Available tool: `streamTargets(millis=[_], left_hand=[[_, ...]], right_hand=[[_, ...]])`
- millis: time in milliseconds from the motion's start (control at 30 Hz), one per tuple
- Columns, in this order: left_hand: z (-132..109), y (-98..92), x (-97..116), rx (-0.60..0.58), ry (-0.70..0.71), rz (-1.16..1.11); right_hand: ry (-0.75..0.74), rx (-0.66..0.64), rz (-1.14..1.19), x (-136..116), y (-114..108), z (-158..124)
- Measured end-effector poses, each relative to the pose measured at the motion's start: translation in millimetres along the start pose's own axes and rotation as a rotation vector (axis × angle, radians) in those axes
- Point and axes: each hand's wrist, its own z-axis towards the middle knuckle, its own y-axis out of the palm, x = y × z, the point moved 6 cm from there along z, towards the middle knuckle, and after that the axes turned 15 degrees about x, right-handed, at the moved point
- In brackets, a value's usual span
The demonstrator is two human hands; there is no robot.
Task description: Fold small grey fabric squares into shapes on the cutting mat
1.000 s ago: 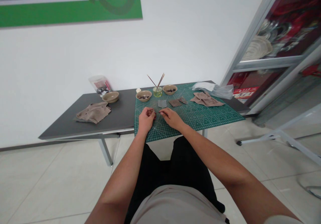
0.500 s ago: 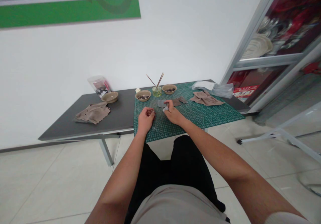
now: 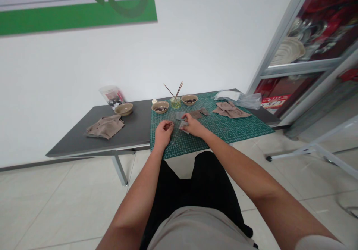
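Pinching a small grey fabric square (image 3: 183, 125) over the green gridded cutting mat (image 3: 237, 127), the right hand (image 3: 193, 127) is closed; the left hand (image 3: 163, 131) curls beside it, contents impossible to tell

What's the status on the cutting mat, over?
Left hand curled shut on the green cutting mat, contents too small to tell. Right hand pinching grey fabric piece. Brown scraps just beyond; nothing between the hands.

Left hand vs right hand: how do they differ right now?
The left hand is curled shut on the green mat, any contents too small to tell; the right hand pinches a small grey fabric patch. The left hand sits nearer the mat's left edge, the right hand nearer the brown patches. Both rest over the mat.
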Motion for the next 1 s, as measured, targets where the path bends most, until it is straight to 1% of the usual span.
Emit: streamTargets(millis=[100, 200, 267, 333, 400, 467, 600, 767, 933, 1000], left_hand=[[0, -0.1, 0, -0.010, 0.018, 0.018], [0, 2.2, -2, -0.031, -0.011, -0.038], [-1, 3.7, -3, -0.043, -0.026, -0.055], [-1, 4.8, -2, -0.059, -0.027, -0.038], [-2, 5.0, 0, -0.073, -0.018, -0.007], [-2, 4.6, 3, -0.088, -0.003, 0.039], [-3, 4.9, 9, -0.121, 0.078, 0.120], [-7, 11.8, 13, -0.196, 0.181, 0.225], [-12, 17.0, 19, -0.240, 0.251, 0.413], [-14, 19.4, 23, -0.272, 0.283, 0.442]], right_hand=[[-0.022, 0.035, -0.105, 0, -3, 2], [-0.106, 0.052, -0.211, -2, 2, -1], [-0.151, 0.091, -0.289, -2, 5, -5], [-0.153, 0.148, -0.351, -1, 5, -9], [-0.112, 0.192, -0.378, 0, 2, -12], [-0.089, 0.174, -0.353, -2, 1, -13], [-0.106, 0.068, -0.217, -14, 4, -14], [-0.147, 0.041, -0.053, -27, 2, -21], [-0.126, 0.022, 0.041, -22, -2, -25], [-0.127, 0.033, 0.021, -20, -4, -25]])
